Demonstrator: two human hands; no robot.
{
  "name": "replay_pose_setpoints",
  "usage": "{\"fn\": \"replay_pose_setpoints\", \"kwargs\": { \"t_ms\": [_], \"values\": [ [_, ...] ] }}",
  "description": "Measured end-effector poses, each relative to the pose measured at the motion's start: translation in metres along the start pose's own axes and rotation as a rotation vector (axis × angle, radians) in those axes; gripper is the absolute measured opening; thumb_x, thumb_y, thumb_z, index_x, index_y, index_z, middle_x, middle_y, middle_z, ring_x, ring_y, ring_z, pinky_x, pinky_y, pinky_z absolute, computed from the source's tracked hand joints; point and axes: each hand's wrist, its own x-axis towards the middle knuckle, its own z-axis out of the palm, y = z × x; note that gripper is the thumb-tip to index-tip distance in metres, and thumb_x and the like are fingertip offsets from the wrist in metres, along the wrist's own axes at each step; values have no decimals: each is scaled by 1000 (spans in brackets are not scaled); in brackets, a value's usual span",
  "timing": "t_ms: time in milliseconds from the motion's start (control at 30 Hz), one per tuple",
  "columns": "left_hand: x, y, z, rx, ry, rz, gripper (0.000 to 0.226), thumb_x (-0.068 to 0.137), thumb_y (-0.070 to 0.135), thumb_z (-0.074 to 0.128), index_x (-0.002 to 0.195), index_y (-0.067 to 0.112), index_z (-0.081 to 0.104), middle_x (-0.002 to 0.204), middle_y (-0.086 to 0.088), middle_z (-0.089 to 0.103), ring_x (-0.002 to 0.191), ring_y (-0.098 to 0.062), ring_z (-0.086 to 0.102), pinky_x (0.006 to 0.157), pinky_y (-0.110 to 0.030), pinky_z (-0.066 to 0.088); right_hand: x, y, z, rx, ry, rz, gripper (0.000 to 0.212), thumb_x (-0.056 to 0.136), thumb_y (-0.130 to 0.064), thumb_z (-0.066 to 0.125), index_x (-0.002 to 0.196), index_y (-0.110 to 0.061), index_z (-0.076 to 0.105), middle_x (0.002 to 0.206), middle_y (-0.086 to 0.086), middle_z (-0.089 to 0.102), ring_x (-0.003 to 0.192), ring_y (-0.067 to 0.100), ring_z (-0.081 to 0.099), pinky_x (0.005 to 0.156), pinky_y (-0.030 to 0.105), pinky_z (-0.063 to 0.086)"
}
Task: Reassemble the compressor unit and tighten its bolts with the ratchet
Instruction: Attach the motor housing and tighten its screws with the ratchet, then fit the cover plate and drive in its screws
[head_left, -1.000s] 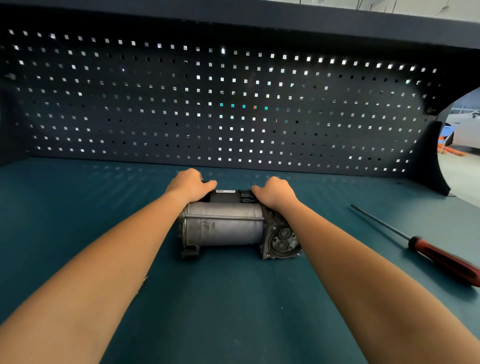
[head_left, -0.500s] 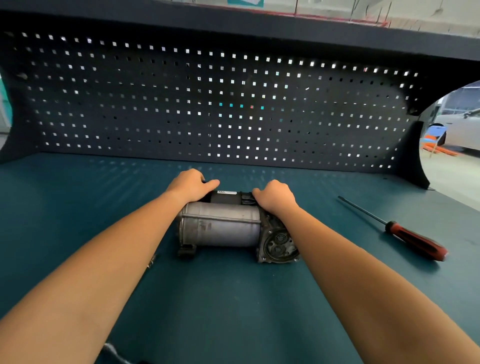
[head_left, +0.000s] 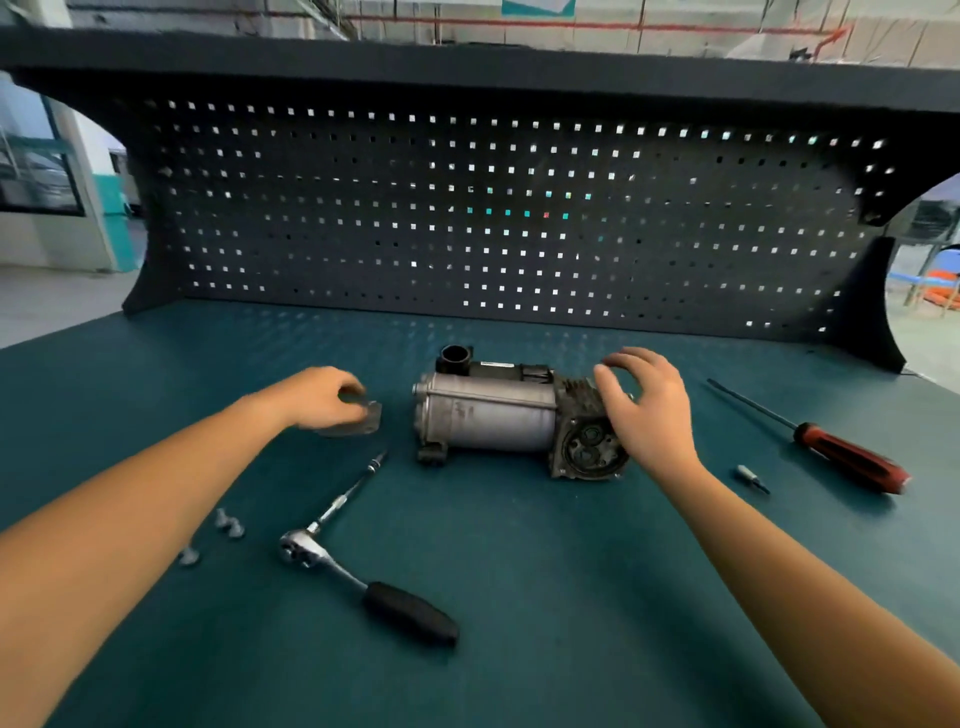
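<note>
Low centre of frame: ratchet (head_left: 300, 551) with its extension fitted, lying loose on the teal bench (head_left: 519, 649), handle toward the viewer; neither hand touches it.

Lower left, just beside the left forearm: a few loose bolts (head_left: 228, 524), unfitted; ratchet and bolts lay outside the earlier views, which were set tighter on the hands.

Right side: small bit (head_left: 751, 478) and red-handled screwdriver (head_left: 852, 462), well apart from the work.

Mid-frame, the change: half a second ago both hands rested on top of the compressor (head_left: 488, 421); now both are off its top.

- Left hand (head_left: 317, 397) has swung out to the left of the unit; its fingers look curled onto a small grey metal piece (head_left: 358, 422) at bench level; motion blur, so the grip is likely, not certain.
- Right hand (head_left: 644, 410) sits at the compressor's right end, fingers spread and relaxed, holding nothing; whether the thumb touches the finned head, cannot tell.

Compressor itself: lying on its side at centre of frame, round ported end face turned toward the viewer at lower right; same spot on the bench as before.

Reading: positioning looks finished and part-fitting is starting; the grey piece is probably next onto the unit, with bolts and ratchet to follow; tightening not yet begun.

Far: dark pegboard (head_left: 467, 218) across the upper frame.
</note>
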Motion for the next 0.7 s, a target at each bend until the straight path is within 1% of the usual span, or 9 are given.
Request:
{"fn": "replay_pose_setpoints", "kwargs": {
  "t_ms": [67, 133, 200, 300, 400, 467, 567, 633, 700],
  "values": [
    [-8, -10, 20, 30, -94, -24, 47, 89, 35, 60, 130, 13, 53, 132, -2, 55, 116, -19, 53, 92, -23, 39, -14, 6, -6, 146, 80, 120, 25, 92, -22, 56, 110, -7, 65, 125, 5, 55, 123, 19, 45, 107, 31, 30],
    [-13, -14, 32, 5, -92, -39, 53, 91, 40, 56, 136, 16, 46, 140, -3, 48, 123, -21, 48, 99, -25, 37, -29, 13, -8, 223, 133, 200, 23, 92, -19, 55, 109, -7, 64, 121, 2, 54, 122, 18, 45, 100, 19, 28],
    [-15, -13, 38, 56, -75, -22, 52, 92, 45, 51, 136, 18, 46, 139, -5, 48, 122, -22, 48, 101, -29, 38, -41, 17, -7, 222, 134, 235, 22, 93, -17, 55, 110, -6, 63, 121, 2, 52, 122, 18, 45, 96, 14, 25],
    [-21, -8, 36, 228, -58, 7, 49, 90, 52, 49, 126, 19, 53, 117, -4, 56, 105, -21, 55, 90, -35, 47, -52, 20, -4, 183, 104, 226, 23, 92, -16, 55, 112, -6, 63, 124, 6, 53, 121, 19, 46, 96, 15, 26],
    [-30, -8, 30, 313, -34, 8, 48, 87, 55, 51, 118, 19, 56, 99, 3, 48, 94, -16, 53, 78, -30, 47, -56, 20, -5, 195, 73, 233, 23, 92, -15, 55, 112, -7, 63, 121, 5, 54, 118, 18, 47, 91, 12, 25],
    [-35, -11, 27, 273, -42, 6, 49, 86, 55, 54, 120, 20, 56, 102, 3, 47, 97, -15, 51, 82, -30, 45, -58, 20, -6, 209, 73, 235, 22, 92, -15, 55, 111, -6, 63, 119, 4, 54, 117, 17, 47, 86, 8, 24],
    [-39, -20, 24, 100, -89, -24, 58, 81, 50, 64, 126, 16, 50, 121, -2, 46, 112, -16, 47, 97, -27, 39, -59, 22, -10, 225, 104, 251, 27, 92, -17, 56, 116, -7, 60, 124, 5, 53, 119, 17, 45, 86, 7, 22],
    [-42, -26, 23, -42, -116, -104, 68, 77, 49, 69, 130, 13, 45, 129, -3, 47, 114, -16, 48, 99, -27, 39, -58, 25, -11, 248, 74, 274, 38, 91, -21, 57, 127, -10, 52, 133, 4, 48, 124, 16, 42, 91, 11, 24],
    [-43, -29, 24, -123, -93, -151, 75, 74, 48, 73, 133, 12, 43, 130, -3, 50, 113, -17, 50, 97, -26, 40, -58, 26, -10, 294, -33, 311, 53, 89, -24, 60, 138, -14, 40, 143, 2, 39, 131, 16, 37, 102, 21, 26]
  ]
}}
